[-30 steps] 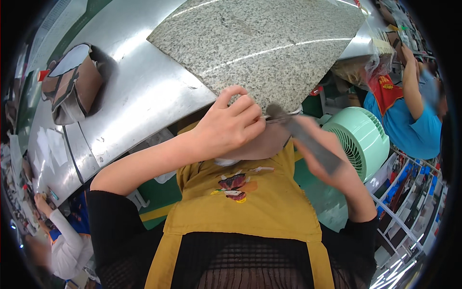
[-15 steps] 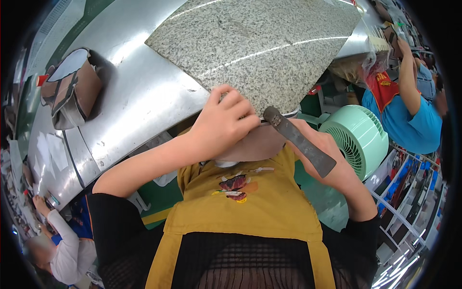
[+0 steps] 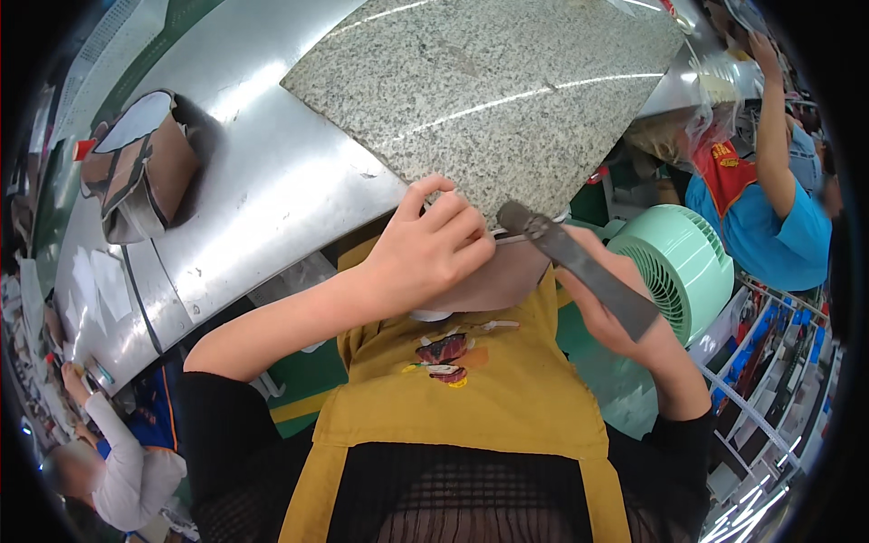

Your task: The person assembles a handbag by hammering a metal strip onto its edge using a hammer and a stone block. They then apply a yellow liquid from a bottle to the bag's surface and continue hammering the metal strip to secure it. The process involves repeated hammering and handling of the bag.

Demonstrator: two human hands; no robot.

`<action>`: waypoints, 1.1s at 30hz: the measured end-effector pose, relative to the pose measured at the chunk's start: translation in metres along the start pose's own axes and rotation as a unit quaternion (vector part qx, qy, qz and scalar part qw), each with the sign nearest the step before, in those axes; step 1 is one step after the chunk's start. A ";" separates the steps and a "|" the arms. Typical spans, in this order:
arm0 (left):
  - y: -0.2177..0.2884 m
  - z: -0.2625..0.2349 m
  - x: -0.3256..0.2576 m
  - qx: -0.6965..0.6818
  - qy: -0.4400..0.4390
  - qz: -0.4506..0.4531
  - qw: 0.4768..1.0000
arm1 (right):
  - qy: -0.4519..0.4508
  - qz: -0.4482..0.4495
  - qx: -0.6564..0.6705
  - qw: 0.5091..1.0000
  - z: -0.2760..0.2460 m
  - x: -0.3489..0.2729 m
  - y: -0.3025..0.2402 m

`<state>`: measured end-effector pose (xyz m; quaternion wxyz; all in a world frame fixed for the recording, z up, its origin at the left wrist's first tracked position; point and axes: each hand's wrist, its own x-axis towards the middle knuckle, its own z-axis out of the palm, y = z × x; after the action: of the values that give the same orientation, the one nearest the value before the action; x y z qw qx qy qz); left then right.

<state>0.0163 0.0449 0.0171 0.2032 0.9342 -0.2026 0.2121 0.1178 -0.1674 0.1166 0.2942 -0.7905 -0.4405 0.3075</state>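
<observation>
At the far left of the view, we see a co-worker (image 3: 127,471) in pale sleeves, and above that person a brown bag (image 3: 170,167) with a pale lining standing on the metal worktop (image 3: 272,167). Moving right, we come to the left hand (image 3: 427,249), its fingers curled and, as far as we can tell, pinching the upper edge of a brown piece (image 3: 507,279). That piece hangs at the near edge of the speckled stone slab (image 3: 489,100), in front of the mustard apron (image 3: 462,407). Just beside those fingertips is the round end of a dark hammer-like tool (image 3: 597,279). The right hand (image 3: 620,281) is closed around it, though the tool's body hides much of the grip. Farther right we find a mint-green fan (image 3: 681,262) and another co-worker (image 3: 760,226) in blue.

We judge the step in hand to be tapping the piece's edge against the slab. The next move calls for a steady edge, a short controlled blow and left fingertips clear of the round end.
</observation>
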 end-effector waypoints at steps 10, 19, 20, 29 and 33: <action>0.002 0.003 -0.004 0.010 0.015 0.022 1.000 | -0.003 0.021 0.001 1.000 0.001 0.001 -0.006; -0.001 0.002 -0.003 -0.062 0.009 -0.094 0.994 | -0.032 0.044 -0.030 0.998 0.013 0.004 0.001; -0.001 0.002 -0.003 -0.051 0.008 -0.087 0.995 | -0.023 0.047 -0.002 0.999 0.013 0.004 0.000; 0.005 0.001 -0.008 0.000 0.010 -0.043 0.999 | -0.048 0.026 -0.042 0.998 0.016 0.004 -0.004; 0.003 0.005 -0.007 -0.017 0.023 -0.073 0.997 | 0.054 0.075 0.104 0.990 0.008 0.009 -0.002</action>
<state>0.0102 0.0420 0.0108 0.2388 0.9377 -0.1324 0.2148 0.1146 -0.1568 0.1106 0.3740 -0.8022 -0.3288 0.3293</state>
